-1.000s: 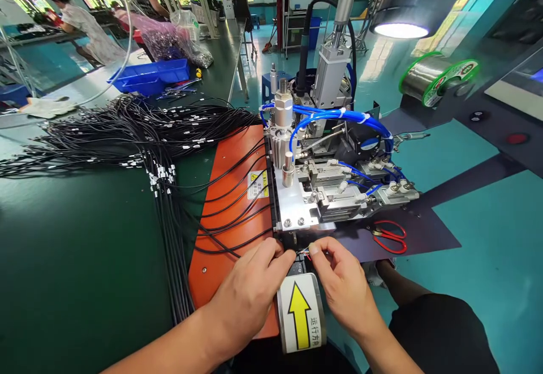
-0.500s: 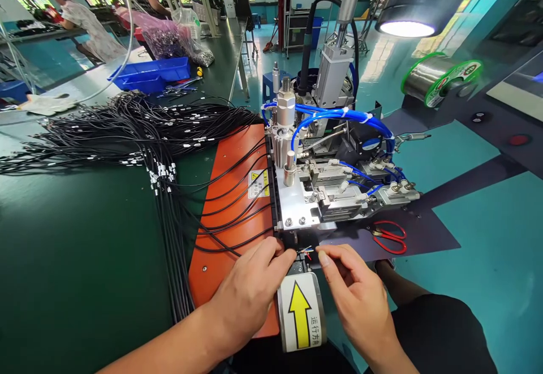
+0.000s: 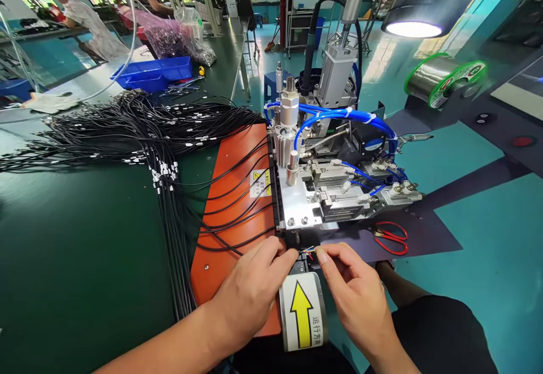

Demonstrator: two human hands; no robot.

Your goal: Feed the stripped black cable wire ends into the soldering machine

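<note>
My left hand is closed at the front end of the machine, thumb and forefinger pressed on a black cable whose sheath they mostly hide. Thin coloured wires, among them red, blue and white, fan out to the right of those fingertips. My right hand pinches the free tips of the wires between thumb and forefinger. Just below sits a round cover with a yellow arrow. Several black cables lie across the orange plate to the left, their ends at the machine's edge.
Behind my hands stands the metal machine with blue air hoses. Red-handled scissors lie on the dark plate at right. A solder spool hangs beyond, near a lamp. Bundled cables cover the green table; a person sits far left.
My right hand's fingertips have come slightly left and now touch the wire tips, which stood just apart before. My left hand stays in place; the whole view has shifted a little.
</note>
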